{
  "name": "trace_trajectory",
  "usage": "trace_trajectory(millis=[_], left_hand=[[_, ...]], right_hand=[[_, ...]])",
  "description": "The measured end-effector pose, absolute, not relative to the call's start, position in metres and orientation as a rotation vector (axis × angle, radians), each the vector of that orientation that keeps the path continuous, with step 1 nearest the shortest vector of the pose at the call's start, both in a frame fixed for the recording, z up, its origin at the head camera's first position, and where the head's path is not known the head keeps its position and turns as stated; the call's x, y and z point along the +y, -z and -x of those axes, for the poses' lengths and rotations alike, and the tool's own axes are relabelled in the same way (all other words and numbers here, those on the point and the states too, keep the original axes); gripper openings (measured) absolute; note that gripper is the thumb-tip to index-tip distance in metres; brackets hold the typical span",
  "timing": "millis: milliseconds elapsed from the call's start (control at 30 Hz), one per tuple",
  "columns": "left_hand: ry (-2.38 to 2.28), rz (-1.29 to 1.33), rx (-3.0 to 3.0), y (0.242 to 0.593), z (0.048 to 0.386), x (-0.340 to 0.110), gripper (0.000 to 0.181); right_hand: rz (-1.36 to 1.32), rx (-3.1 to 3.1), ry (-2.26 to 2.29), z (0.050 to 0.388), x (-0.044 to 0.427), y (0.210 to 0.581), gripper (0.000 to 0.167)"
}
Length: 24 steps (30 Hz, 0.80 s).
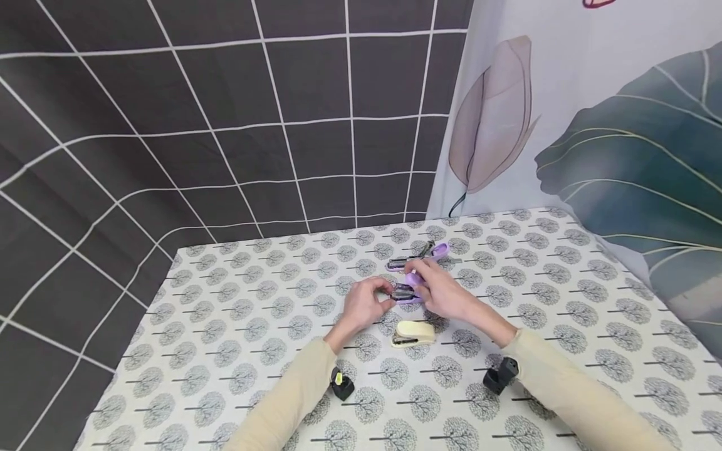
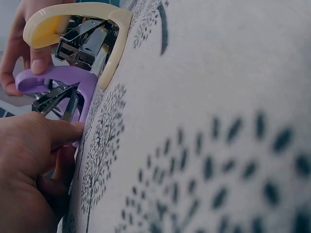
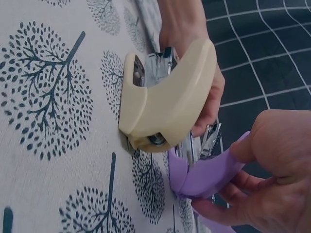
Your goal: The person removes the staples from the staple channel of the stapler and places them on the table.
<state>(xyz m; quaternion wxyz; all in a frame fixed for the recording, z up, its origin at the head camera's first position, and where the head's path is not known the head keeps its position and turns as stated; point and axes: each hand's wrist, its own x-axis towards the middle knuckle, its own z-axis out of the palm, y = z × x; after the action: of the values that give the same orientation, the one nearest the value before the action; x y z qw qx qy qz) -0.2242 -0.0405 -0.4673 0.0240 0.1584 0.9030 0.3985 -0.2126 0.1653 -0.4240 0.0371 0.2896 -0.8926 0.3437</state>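
Right hand (image 1: 442, 289) pinched the purple stapler (image 3: 209, 174) by its raised lid, thumb against fingers; the left hand (image 1: 363, 304) pinched its front end, low by the tree-printed tabletop (image 1: 271, 363). Its rounded plastic shell looked light, stiff and perhaps slippery; the base seemed the surest hold, away from the thin metal inside. Nearer the person sat a smooth cream stapler (image 1: 417, 330); beyond, a second purple stapler (image 1: 440, 251) lay opened.

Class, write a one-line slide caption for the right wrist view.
Right hand gripping a purple stapler beside a cream stapler on tree-print cloth, left hand partly hidden behind.
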Motion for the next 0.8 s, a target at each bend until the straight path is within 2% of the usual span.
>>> trace_trajectory(millis=[567,800], left_hand=[[-1.212,-0.484,2.799,0.466,0.223,-0.04,0.023],[-1.198,-0.498,2.806,0.466,0.224,-0.04,0.023]], right_hand=[[-0.816,-2.68,-1.409,0.212,0.186,0.435,0.038],[-0.832,-2.59,-1.405,0.213,0.192,0.444,0.034]])
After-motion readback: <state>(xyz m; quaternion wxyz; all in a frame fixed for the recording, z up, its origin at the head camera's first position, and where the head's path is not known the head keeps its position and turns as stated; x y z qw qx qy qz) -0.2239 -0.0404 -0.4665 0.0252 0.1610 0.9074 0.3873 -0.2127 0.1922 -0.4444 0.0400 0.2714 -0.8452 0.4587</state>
